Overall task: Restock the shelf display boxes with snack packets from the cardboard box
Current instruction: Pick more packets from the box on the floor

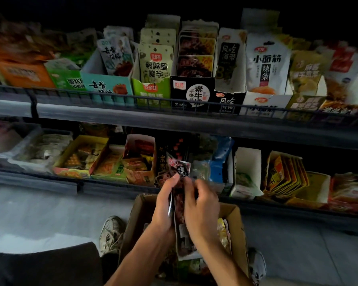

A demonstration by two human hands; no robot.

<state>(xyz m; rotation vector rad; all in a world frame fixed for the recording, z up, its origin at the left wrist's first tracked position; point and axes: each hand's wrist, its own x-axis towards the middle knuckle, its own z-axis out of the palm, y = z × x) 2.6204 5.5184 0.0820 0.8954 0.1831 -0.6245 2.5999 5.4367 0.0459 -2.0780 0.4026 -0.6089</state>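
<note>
1. Both hands pinch one stack of dark snack packets [179,203] between them: the left hand [163,205] curls round its left edge with the thumb up near the printed top, and the right hand [202,211] curls its fingers over the right edge.
2. That stack stands upright above the open cardboard box [235,221], its top packet showing a round white label with black characters; its lower end is blurred.
3. More packets lie inside the cardboard box, among them a yellow one [223,234] against the right wall.
4. On the floor, the cardboard box sits just in front of the lower shelf [112,187], with a white sneaker [111,234] by its left side and a second shoe [256,265] at its right corner.
5. On the upper shelf [132,118], behind a wire rail along the front edge, a black display box [191,93] carries the same round white label as the held packets; dark packets stand in it.
6. Left of it stands a green display box [151,91] of pale packets, and right of it a tall white-walled box [229,79].
7. Toward the right end of the upper shelf a white packet with red characters [266,67] stands upright in its box.
8. The lower shelf holds open boxes of orange and yellow packets toward its left, and an orange box [285,172] of packets leaning near its right end.
</note>
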